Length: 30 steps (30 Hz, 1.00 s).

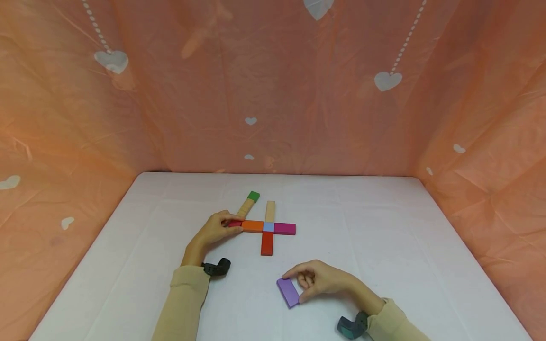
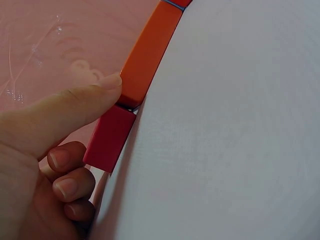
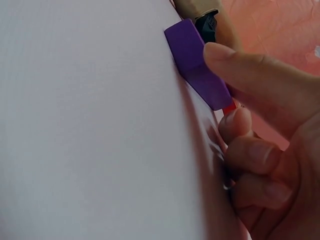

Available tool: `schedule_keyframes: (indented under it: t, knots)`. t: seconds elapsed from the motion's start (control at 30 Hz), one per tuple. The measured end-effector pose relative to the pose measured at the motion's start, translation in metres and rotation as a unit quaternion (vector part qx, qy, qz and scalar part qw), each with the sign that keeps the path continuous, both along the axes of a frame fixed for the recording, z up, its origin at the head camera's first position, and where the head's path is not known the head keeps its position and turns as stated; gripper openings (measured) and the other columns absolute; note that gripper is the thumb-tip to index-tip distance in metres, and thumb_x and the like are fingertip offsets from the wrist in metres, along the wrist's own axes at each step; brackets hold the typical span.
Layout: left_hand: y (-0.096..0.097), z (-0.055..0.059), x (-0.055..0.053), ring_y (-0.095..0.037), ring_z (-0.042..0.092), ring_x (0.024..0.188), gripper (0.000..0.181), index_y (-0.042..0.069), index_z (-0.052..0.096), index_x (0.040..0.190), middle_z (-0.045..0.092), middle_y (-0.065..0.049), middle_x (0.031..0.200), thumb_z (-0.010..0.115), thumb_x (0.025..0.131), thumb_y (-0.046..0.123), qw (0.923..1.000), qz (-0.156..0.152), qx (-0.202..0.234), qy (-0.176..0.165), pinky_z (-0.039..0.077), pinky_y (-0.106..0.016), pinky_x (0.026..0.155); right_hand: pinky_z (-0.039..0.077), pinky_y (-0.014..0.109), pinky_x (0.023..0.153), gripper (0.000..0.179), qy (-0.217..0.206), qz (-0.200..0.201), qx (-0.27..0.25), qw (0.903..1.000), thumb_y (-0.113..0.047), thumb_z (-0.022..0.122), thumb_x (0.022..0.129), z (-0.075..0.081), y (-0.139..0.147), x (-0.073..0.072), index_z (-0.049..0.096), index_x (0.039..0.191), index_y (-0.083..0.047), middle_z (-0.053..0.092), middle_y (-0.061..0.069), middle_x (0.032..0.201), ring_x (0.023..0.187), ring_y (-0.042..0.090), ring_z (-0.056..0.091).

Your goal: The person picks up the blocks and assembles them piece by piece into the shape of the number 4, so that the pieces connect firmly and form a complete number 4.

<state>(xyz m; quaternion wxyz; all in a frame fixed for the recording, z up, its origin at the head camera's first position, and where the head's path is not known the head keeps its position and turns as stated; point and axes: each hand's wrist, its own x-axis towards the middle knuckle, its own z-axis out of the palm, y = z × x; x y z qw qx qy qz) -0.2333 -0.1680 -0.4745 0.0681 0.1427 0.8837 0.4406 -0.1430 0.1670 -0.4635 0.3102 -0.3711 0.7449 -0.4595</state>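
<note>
In the head view, my left hand pinches the near end of an orange block, with a crimson block butted against that end under the fingers. A pale blue block joins the orange one to a magenta block. From the blue block, a red block extends toward me and a plain wooden one away. My right hand pinches a purple block between thumb and index finger, the other fingers curled beside it; the right wrist view shows this purple block close over the white surface.
Wooden pieces and a green block form a slanting line behind my left fingers. A white cloth-covered table lies underneath. Orange sheeting with white hearts rises at the back and both sides.
</note>
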Motion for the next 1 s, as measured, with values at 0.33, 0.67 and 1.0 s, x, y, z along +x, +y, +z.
schedule_keyframes:
  t: [0.33,0.67,1.0]
  knots:
    - [0.0,-0.001,-0.001,-0.017,0.044,0.085,0.033,0.007,0.071,0.114,0.059,-0.011,0.093,0.075,0.083,0.02,0.9999,0.004,0.01,-0.008,0.036,-0.024,0.071,0.033,0.008,0.059,0.051,0.01,-0.007,0.004,0.9999,-0.013,0.076,0.08,0.001,-0.003,0.0,0.06,0.127,-0.001,0.047,0.019,0.071,0.064,-0.008,0.041]
    - [0.0,0.0,0.0,-0.016,0.043,0.083,0.032,0.006,0.072,0.113,0.059,-0.011,0.091,0.075,0.083,0.018,0.9999,-0.005,0.012,0.009,0.035,-0.023,0.069,0.032,0.009,0.058,0.051,0.006,-0.018,0.012,0.9998,-0.013,0.076,0.08,0.003,-0.007,0.001,0.061,0.127,-0.001,0.046,0.017,0.07,0.063,-0.007,0.04]
    - [-0.001,-0.001,-0.001,-0.017,0.044,0.085,0.033,0.007,0.071,0.113,0.06,-0.011,0.093,0.075,0.083,0.02,1.0,-0.004,0.007,0.0,0.037,-0.025,0.072,0.031,0.01,0.057,0.05,0.0,-0.03,0.007,0.9995,-0.012,0.077,0.08,0.001,-0.013,0.001,0.061,0.126,0.0,0.044,0.017,0.068,0.061,-0.006,0.039]
